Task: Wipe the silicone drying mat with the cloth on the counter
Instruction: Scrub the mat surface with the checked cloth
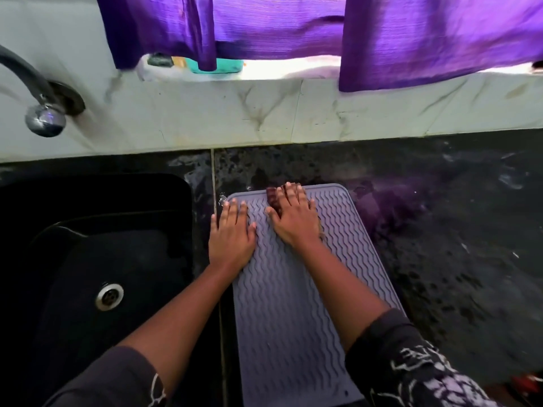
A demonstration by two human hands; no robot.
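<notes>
A grey-purple silicone drying mat (293,304) with wavy ridges lies lengthwise on the dark counter, right of the sink. My right hand (293,218) presses flat on a dark reddish-brown cloth (273,199) near the mat's far edge; only a strip of cloth shows beside the fingers. My left hand (232,230) lies flat, fingers together, on the mat's far left corner, holding nothing.
A black sink (88,259) with a metal drain (109,295) sits left of the mat. A tap (44,118) juts from the marble-tiled wall at upper left. Purple curtains (411,39) hang over the window sill. The dark counter (455,230) stretches right, wet-looking.
</notes>
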